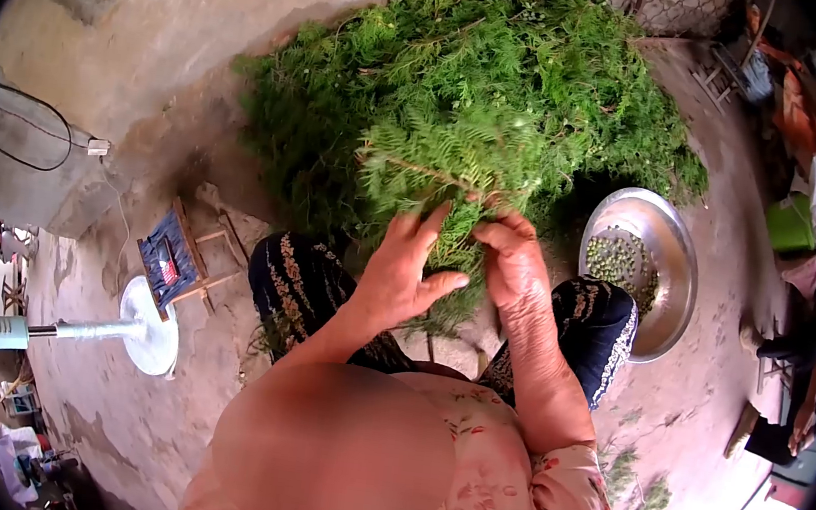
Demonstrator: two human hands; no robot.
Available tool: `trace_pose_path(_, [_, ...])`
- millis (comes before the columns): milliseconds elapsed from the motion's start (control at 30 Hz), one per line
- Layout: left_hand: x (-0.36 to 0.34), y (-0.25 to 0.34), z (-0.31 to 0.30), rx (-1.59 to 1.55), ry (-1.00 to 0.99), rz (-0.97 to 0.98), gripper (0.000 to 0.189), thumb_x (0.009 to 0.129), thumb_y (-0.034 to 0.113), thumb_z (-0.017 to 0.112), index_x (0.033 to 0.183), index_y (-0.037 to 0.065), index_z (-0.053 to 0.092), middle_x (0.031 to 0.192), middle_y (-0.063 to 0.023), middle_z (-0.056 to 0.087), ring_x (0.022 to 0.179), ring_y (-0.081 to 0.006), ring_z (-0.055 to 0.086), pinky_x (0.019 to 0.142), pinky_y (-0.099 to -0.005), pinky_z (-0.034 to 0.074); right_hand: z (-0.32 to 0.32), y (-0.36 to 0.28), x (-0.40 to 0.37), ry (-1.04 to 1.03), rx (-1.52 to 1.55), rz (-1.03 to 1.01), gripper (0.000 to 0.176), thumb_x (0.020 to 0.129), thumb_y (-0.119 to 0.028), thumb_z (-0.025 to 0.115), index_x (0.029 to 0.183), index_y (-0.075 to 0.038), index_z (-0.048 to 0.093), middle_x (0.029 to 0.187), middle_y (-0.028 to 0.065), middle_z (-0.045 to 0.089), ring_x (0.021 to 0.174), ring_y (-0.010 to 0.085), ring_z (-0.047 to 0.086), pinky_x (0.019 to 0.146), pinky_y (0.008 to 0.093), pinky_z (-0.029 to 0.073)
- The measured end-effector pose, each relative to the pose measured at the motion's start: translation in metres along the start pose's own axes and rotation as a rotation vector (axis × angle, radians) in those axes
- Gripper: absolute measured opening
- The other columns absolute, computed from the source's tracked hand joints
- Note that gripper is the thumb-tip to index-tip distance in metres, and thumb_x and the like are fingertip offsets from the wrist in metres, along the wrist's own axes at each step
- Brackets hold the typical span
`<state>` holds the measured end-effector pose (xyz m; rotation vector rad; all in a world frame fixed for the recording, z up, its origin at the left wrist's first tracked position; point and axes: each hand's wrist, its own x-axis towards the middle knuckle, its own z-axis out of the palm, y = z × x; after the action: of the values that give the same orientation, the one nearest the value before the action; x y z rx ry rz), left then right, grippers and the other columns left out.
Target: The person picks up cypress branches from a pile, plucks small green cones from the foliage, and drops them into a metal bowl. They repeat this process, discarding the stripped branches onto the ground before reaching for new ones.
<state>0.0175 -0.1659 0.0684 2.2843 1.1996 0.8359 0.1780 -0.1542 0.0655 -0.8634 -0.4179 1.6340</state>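
A leafy green evergreen branch (447, 174), feathery and blurred by motion, is between my hands and the big heap of cut branches (549, 80). My right hand (516, 262) pinches into its greenery, with the thumb and fingers drawn together. On the other side, my left hand (404, 270) touches the foliage with its fingertips, thumb stretched out and apart from the fingers. Leaves hide part of both hands' fingertips. Beside my right knee, a metal basin (667, 325) holds many small round green pieces (618, 264).
A small wooden stool (176, 259) with a dark woven seat and a fan with a round white base (150, 326) stand at left. Loose sprigs (647, 499) lie on the floor at right. A wall runs behind the heap. At the right edge sits a green container (791, 223).
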Motion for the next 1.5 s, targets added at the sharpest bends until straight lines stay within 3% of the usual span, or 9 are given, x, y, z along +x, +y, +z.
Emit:
trace_pose_path(200, [-0.044, -0.006, 0.003, -0.045, 0.016, -0.166, 0.076, 0.078, 0.034, 0.064, 0.135, 0.002, 0.024, 0.109, -0.0192, 0.055, 0.093, -0.0274, 0.059, 0.078, -0.0347, 0.047, -0.020, -0.010, 0.014, 0.097, 0.020, -0.079, 0.022, 0.072, 0.005, 0.049, 0.091, -0.002, 0.058, 0.091, 0.0072, 0.061, 0.079, 0.0173, 0.055, 0.077, 0.0290, 0.043])
trace_pose_path(267, [-0.052, -0.014, -0.002, -0.528, -0.561, -0.659, 0.072, 0.082, 0.034, 0.060, 0.132, -0.005, 0.026, 0.088, -0.0135, 0.064, 0.069, -0.0205, 0.063, 0.063, -0.0301, 0.050, -0.020, -0.017, 0.013, 0.156, 0.021, -0.138, 0.018, 0.071, 0.005, 0.050, 0.085, -0.006, 0.053, 0.089, 0.0055, 0.060, 0.075, 0.0150, 0.052, 0.074, 0.0273, 0.043])
trace_pose_path(367, [-0.063, -0.003, -0.012, -0.735, -0.625, -0.843, 0.067, 0.083, 0.036, 0.058, 0.129, -0.006, 0.031, 0.068, -0.0079, 0.063, 0.049, -0.0148, 0.058, 0.052, -0.0278, 0.048, -0.014, -0.028, 0.006, 0.250, 0.018, -0.161, 0.021, 0.068, 0.004, 0.051, 0.085, -0.008, 0.051, 0.090, 0.0049, 0.061, 0.068, 0.0127, 0.050, 0.068, 0.0243, 0.042])
trace_pose_path(533, [-0.082, 0.013, -0.036, -0.392, -0.702, -0.336, 0.039, 0.083, 0.030, 0.056, 0.113, 0.004, 0.051, 0.068, -0.0118, 0.061, 0.055, -0.0209, 0.060, 0.052, -0.0314, 0.046, -0.041, -0.028, 0.021, 0.126, 0.106, -0.165, 0.021, 0.062, 0.003, 0.050, 0.078, -0.011, 0.048, 0.093, 0.0038, 0.062, 0.053, 0.0089, 0.039, 0.051, 0.0195, 0.033])
trace_pose_path(600, [-0.092, 0.013, -0.039, 0.132, -0.546, -0.161, 0.034, 0.080, 0.026, 0.059, 0.108, 0.008, 0.053, 0.068, -0.0152, 0.059, 0.061, -0.0289, 0.060, 0.055, -0.0357, 0.046, -0.060, -0.028, 0.028, 0.047, 0.015, -0.196, 0.030, 0.065, -0.003, 0.048, 0.095, -0.003, 0.054, 0.086, 0.0121, 0.058, 0.079, 0.0271, 0.054, 0.078, 0.0376, 0.046])
trace_pose_path(867, [-0.077, 0.007, -0.064, -0.017, -0.070, -0.009, 0.029, 0.082, 0.017, 0.059, 0.106, 0.001, 0.056, 0.098, -0.0169, 0.058, 0.086, -0.0312, 0.057, 0.074, -0.0330, 0.047, -0.052, -0.036, 0.017, 0.256, -0.100, -0.207, 0.033, 0.066, -0.005, 0.050, 0.098, -0.004, 0.056, 0.092, 0.0063, 0.057, 0.086, 0.0204, 0.054, 0.080, 0.0345, 0.045])
trace_pose_path(1000, [-0.044, 0.005, -0.079, -0.340, 0.249, -0.281, 0.014, 0.083, 0.001, 0.054, 0.097, 0.000, 0.060, 0.090, -0.0122, 0.061, 0.078, -0.0160, 0.059, 0.070, -0.0246, 0.046, -0.048, -0.032, 0.012, 0.166, -0.030, -0.258, 0.038, 0.064, -0.005, 0.048, 0.102, -0.002, 0.056, 0.091, 0.0099, 0.056, 0.083, 0.0250, 0.053, 0.075, 0.0362, 0.046])
trace_pose_path(1067, [-0.030, -0.017, -0.075, -0.354, 0.219, -0.340, 0.015, 0.085, 0.004, 0.053, 0.098, -0.002, 0.059, 0.091, -0.0062, 0.061, 0.077, -0.0111, 0.057, 0.072, -0.0234, 0.045, -0.046, -0.033, 0.009, 0.078, 0.049, -0.231, 0.040, 0.066, -0.003, 0.046, 0.104, -0.003, 0.057, 0.095, 0.0026, 0.059, 0.066, 0.0121, 0.046, 0.065, 0.0221, 0.038])
trace_pose_path(1500, [-0.022, 0.007, -0.015, -0.884, -0.201, -0.434, 0.019, 0.078, 0.009, 0.067, 0.094, 0.000, 0.061, 0.079, 0.0007, 0.058, 0.072, -0.0017, 0.051, 0.059, -0.0197, 0.044, -0.031, -0.035, -0.001, 0.032, 0.030, -0.268, 0.039, 0.064, -0.011, 0.046, 0.100, -0.001, 0.056, 0.082, 0.0114, 0.057, 0.068, 0.0212, 0.051, 0.066, 0.0339, 0.044])
